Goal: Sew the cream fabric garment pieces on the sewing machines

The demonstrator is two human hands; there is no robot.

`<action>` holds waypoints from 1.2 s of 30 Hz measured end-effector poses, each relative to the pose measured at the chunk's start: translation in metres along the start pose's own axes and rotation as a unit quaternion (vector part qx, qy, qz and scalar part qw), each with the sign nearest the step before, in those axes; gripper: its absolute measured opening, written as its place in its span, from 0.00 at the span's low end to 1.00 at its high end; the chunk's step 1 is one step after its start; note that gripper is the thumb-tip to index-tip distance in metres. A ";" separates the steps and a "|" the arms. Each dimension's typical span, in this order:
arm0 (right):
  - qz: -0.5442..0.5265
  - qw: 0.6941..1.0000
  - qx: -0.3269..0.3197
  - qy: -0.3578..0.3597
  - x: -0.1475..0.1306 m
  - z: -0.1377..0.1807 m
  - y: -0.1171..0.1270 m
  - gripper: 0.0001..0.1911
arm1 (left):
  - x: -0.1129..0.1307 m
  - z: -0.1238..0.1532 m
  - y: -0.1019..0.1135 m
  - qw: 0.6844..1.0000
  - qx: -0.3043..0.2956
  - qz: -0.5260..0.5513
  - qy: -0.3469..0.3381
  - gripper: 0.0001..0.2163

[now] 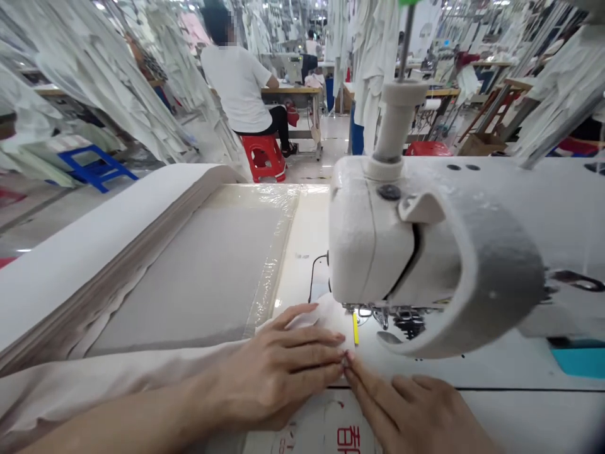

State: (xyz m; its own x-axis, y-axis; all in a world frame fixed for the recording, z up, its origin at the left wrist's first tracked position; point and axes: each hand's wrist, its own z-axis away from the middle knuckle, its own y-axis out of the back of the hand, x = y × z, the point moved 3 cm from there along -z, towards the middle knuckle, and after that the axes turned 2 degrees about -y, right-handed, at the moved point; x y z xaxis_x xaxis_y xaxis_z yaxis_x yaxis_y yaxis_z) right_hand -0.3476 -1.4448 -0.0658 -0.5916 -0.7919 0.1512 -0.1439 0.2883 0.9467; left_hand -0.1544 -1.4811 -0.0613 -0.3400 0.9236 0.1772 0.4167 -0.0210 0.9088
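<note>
A pale piece of fabric (328,315) lies on the sewing machine bed, its far edge close to the presser foot (382,317). My left hand (278,362) rests flat on this fabric, fingers stretched out and slightly apart. Fingertips of my right hand (401,407) meet those of my left at the fabric's near edge and pinch it there; the right thumb is hidden. From under my left hand the cloth runs left as a loose length (118,372). A yellow strip (356,329) stands just right of the fabric, beside the white sewing machine head (368,233).
Left of the machine, a stack of grey-beige cloth (189,271) lies on a plastic-covered surface beside a white padded roll (118,233). A curved white guard (501,271) juts out before the machine. Farther off, a co-worker (241,88) sits on a red stool (265,154) among hanging garments.
</note>
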 end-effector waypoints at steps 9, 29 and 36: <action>0.035 0.999 -0.001 -0.010 0.011 -0.016 -0.013 0.30 | -0.029 -0.006 -0.003 0.996 -0.006 -0.022 0.083 0.15; 0.032 0.993 0.109 -0.011 -0.004 -0.028 -0.005 0.23 | -0.039 0.014 0.049 0.937 -0.005 0.001 0.349 0.11; -0.253 0.942 0.102 -0.196 -0.019 -0.036 0.008 0.17 | 0.005 0.051 0.100 0.904 0.019 0.065 0.422 0.30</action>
State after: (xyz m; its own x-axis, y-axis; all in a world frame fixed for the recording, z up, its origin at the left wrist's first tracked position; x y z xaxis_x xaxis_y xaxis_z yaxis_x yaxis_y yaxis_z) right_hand -0.3087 -1.4468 -0.0512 -0.6472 -0.6081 -0.4598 -0.6125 0.0558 0.7885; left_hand -0.0711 -1.4591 0.0109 -0.8013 0.2935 0.5213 0.5227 -0.0804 0.8487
